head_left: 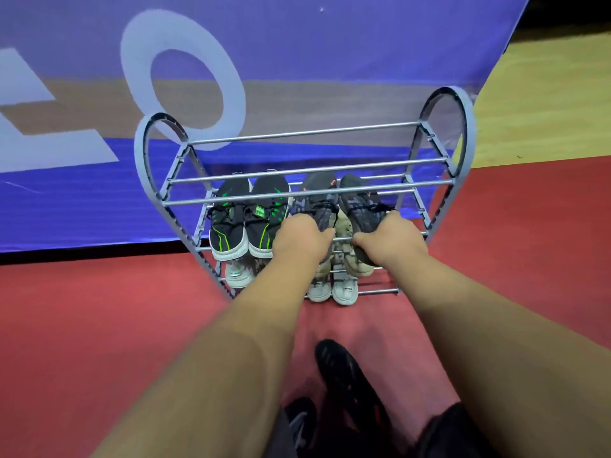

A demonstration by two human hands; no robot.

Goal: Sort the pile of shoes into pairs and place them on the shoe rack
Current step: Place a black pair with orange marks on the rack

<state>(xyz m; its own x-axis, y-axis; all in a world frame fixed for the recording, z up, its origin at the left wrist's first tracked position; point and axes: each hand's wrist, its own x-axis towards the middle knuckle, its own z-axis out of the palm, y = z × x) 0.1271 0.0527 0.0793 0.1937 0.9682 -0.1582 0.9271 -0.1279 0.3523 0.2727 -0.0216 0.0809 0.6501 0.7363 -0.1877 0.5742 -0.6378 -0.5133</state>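
Red floor under the shoe rack (439,153) shows you're well along: the green-striped pair (248,219) sits shelved, pale pairs (334,285) wait below, your left hand (302,238) and right hand (388,239) each grip a grey shoe (358,206) there, and black shoes (347,375) near you remain.

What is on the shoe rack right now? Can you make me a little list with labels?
rack: grey metal shoe rack with bar shelves, on red floor
top shelf: no shoes
middle shelf, left: black and green pair, side by side
middle shelf, right: grey pair, each shoe under a hand
left hand: grips the left grey shoe
right hand: grips the right grey shoe
lower shelves: pale shoes, partly hidden
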